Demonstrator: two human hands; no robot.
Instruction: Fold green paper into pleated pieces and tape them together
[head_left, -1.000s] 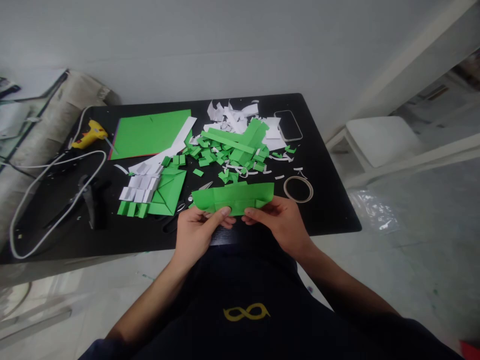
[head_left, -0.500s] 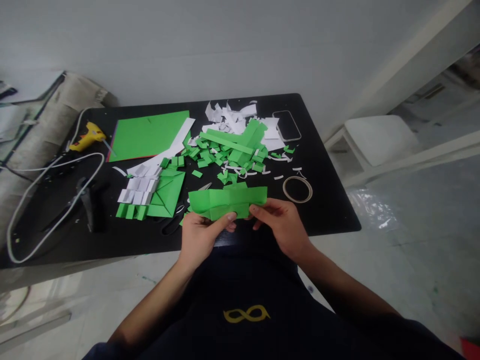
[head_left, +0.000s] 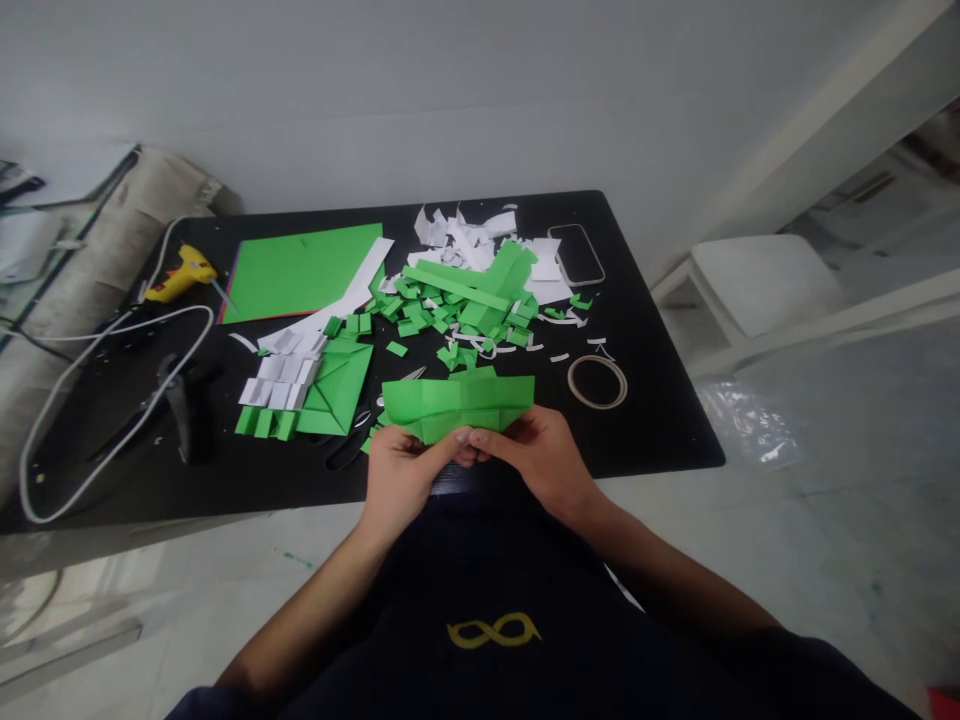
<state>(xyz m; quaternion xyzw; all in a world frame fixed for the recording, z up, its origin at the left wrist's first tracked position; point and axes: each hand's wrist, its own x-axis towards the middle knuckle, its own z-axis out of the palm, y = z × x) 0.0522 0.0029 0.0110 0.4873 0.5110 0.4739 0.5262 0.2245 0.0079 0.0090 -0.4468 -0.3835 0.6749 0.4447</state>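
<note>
A creased, partly folded piece of green paper (head_left: 459, 398) is held up over the table's front edge. My left hand (head_left: 401, 470) grips its lower left part, thumb in front and fingers behind. From the other side my right hand (head_left: 551, 462) pinches the lower edge, its thumb tip meeting the left thumb near the middle. Behind the paper, the dark-handled scissors (head_left: 345, 452) are partly covered. To the left lies a folded green paper square (head_left: 341, 390), beside white folded paper pieces (head_left: 281, 375).
On the black table (head_left: 652, 430) a heap of green paper scraps (head_left: 472, 295) lies before white scraps (head_left: 469, 235). A roll of tape (head_left: 597, 382) and a phone-shaped outline (head_left: 577, 253) are on the right. A yellow glue gun (head_left: 182, 275), white cable (head_left: 30, 450) and green sheets (head_left: 300, 270) occupy the left.
My right hand has slid left along the paper's lower edge, from its right end to the middle, bringing its thumb against the left thumb. The left hand keeps its grip.
</note>
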